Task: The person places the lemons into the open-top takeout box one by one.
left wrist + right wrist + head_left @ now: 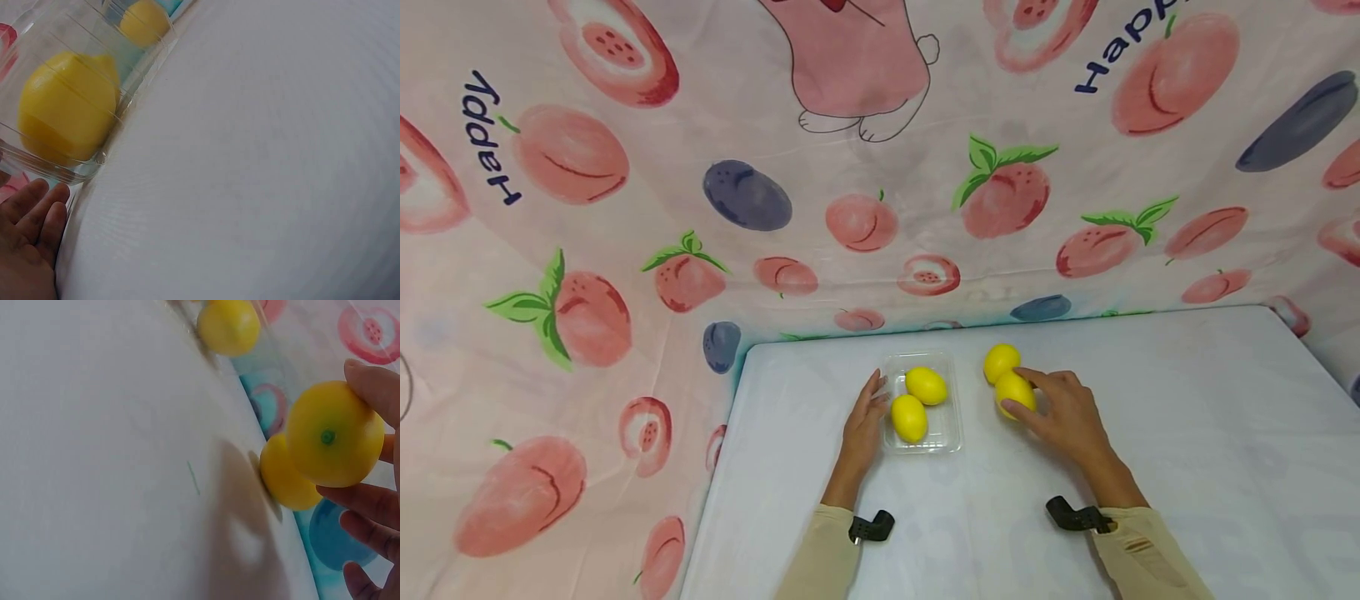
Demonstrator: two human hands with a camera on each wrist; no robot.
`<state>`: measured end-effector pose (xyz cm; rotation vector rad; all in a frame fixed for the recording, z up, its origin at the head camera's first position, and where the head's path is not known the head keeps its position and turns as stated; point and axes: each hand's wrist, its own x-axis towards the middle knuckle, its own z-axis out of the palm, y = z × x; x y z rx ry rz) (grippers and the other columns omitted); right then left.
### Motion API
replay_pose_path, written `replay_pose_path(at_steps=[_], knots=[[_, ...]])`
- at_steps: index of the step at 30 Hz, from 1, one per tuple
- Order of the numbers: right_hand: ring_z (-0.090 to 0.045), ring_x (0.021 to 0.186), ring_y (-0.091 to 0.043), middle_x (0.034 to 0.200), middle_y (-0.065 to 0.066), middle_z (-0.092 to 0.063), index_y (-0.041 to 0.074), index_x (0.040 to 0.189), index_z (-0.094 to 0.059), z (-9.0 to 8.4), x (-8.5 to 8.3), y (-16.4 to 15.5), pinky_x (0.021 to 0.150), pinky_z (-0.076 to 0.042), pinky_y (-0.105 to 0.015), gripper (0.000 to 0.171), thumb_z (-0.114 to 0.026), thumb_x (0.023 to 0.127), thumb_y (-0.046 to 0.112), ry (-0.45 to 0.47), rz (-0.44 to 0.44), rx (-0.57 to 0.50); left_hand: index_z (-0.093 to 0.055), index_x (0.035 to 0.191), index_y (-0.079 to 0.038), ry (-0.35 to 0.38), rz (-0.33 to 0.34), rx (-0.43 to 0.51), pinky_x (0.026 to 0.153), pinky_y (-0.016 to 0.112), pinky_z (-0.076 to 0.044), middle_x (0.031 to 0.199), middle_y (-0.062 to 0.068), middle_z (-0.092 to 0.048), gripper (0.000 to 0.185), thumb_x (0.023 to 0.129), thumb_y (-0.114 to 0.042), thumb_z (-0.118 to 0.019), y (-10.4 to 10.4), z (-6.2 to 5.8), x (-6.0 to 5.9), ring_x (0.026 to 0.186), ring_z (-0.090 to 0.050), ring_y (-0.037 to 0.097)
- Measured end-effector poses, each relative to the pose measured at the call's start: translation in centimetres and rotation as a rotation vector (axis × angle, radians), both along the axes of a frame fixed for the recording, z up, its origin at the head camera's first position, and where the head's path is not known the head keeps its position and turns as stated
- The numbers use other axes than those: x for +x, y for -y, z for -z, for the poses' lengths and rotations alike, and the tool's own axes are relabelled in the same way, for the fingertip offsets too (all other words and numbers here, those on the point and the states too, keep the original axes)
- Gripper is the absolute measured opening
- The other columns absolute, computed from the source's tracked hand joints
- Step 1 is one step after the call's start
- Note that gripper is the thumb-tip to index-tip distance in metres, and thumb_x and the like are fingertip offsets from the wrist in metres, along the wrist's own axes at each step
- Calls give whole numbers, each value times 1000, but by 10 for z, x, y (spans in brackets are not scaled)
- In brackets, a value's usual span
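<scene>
My right hand (1066, 417) pinches a yellow lemon (334, 434) between thumb and fingers; in the right wrist view its stem end faces the camera. Just behind it, another lemon (1001, 362) lies on the table. Two more lemons, a nearer one (909, 418) and a farther one (927, 386), sit inside a clear plastic box (943, 439). Along the box's left side is my left hand (863, 425), fingers extended. In the left wrist view those fingers (53, 225) are close to the box wall; whether they touch it I cannot tell.
A white-covered table (1210, 433) carries everything and ends at a back edge behind the box and lemons. Beyond it hangs a pink cloth (865, 175) printed with fruit. Each wrist wears a black camera mount, the left mount (872, 527) and the right mount (1075, 514).
</scene>
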<state>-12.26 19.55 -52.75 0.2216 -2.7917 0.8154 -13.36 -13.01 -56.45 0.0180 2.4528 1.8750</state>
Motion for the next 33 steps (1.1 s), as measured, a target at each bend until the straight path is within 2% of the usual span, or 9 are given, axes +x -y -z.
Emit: replay_pose_path(at_steps=[5,12,19,33], knots=[[-56,112,-38,117,-18,-72,13,136,-65,-9,1,11,93,-43,-61,63,-79,85,48,27,-7,-31,-35,159,-32,-4,0,-3,121,51,-35,157,-3,-48,55,106,-21,-40,0,0,0,138,-52,26],[-56,111,-34,118,-12,-73,15,135,-66,-15,-1,29,94,-43,-58,64,-80,83,50,5,-51,-54,-35,160,-30,-14,6,4,121,52,-35,158,-1,-48,55,107,-20,-39,0,1,0,138,-52,27],[-56,108,-29,121,-4,-72,19,133,-68,-20,-2,47,87,-43,-49,61,-81,82,51,-32,-97,-51,-34,160,-32,-17,10,3,121,52,-35,158,-1,-47,55,107,-20,-39,0,1,0,138,-52,27],[-55,104,-24,115,1,-76,20,131,-70,-21,-1,75,87,-42,-45,63,-82,80,54,-63,-159,-26,-34,160,-28,-26,13,-2,121,52,-35,158,2,-48,55,106,-18,-39,0,-1,0,138,-52,29]])
